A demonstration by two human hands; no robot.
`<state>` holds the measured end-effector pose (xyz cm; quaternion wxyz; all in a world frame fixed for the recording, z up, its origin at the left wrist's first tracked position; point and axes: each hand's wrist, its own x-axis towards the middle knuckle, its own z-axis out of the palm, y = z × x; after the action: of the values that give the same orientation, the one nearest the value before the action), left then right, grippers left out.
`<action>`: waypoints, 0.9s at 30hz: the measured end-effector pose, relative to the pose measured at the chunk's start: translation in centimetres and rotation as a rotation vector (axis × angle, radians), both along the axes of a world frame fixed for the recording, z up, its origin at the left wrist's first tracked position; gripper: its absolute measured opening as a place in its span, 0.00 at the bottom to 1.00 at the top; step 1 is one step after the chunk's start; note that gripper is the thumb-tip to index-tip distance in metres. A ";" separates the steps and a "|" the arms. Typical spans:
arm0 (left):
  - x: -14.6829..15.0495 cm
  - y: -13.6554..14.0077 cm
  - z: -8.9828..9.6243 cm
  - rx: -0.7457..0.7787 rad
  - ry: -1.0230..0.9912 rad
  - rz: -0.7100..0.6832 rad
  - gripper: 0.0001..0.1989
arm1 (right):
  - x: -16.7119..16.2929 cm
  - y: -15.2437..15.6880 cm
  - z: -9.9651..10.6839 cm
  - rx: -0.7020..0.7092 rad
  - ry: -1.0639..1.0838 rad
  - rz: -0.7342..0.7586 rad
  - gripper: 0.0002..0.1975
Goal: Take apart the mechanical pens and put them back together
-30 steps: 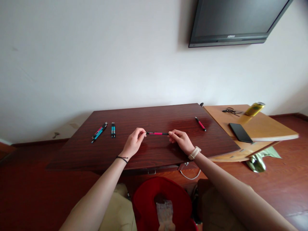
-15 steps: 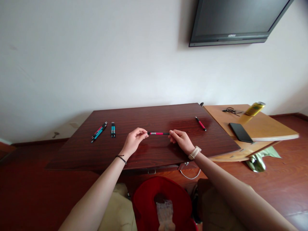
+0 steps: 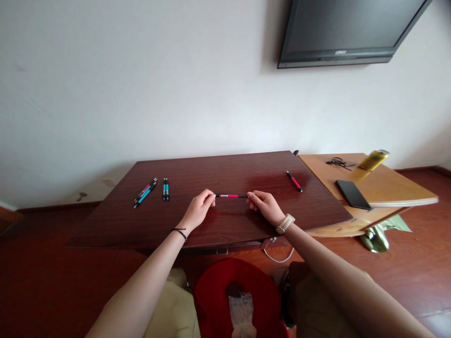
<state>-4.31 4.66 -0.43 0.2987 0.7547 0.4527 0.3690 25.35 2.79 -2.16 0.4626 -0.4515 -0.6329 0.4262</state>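
Above the middle of the dark wooden table (image 3: 211, 171), a pink and black pen (image 3: 230, 196) is stretched level between my two hands. My left hand (image 3: 200, 206) pinches its left end, hiding the tip. The right end sits between the thumb and fingers of my right hand (image 3: 263, 204). Two blue pens (image 3: 166, 189) lie side by side left of my hands. Further left is a small pile of blue and pink pens (image 3: 145, 193). Another pink pen (image 3: 294, 181) lies alone on the right part of the table.
A lighter wooden table (image 3: 394, 185) adjoins on the right, bearing a black phone (image 3: 353, 194), a dark cable (image 3: 340, 163) and a yellow can (image 3: 374, 160). A television (image 3: 338, 33) hangs on the wall. Below the table's front edge is a red stool (image 3: 211, 291) with a clear plastic bag (image 3: 241, 310).
The fingers of my left hand have curled in more closely at the pen's left end. My right hand and the pens on the table look unmoved.
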 end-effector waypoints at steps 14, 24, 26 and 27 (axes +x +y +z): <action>0.0 -0.3 0.6 -0.072 -0.108 -0.050 0.17 | -0.1 0.2 -0.1 -0.034 0.023 0.045 0.27; -0.1 -0.2 1.0 -0.096 -0.142 -0.062 0.18 | 0.0 0.3 -0.4 -0.044 0.049 0.067 0.25; -0.1 -0.1 1.0 -0.101 -0.149 -0.063 0.18 | 0.0 0.3 -0.6 -0.043 0.058 0.063 0.24; -0.1 -0.1 1.0 -0.103 -0.154 -0.064 0.18 | 0.0 0.4 -0.6 -0.042 0.064 0.059 0.23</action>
<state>-4.43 4.54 0.54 0.3827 0.7219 0.4222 0.3926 25.33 3.15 -2.80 0.4603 -0.4285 -0.6216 0.4670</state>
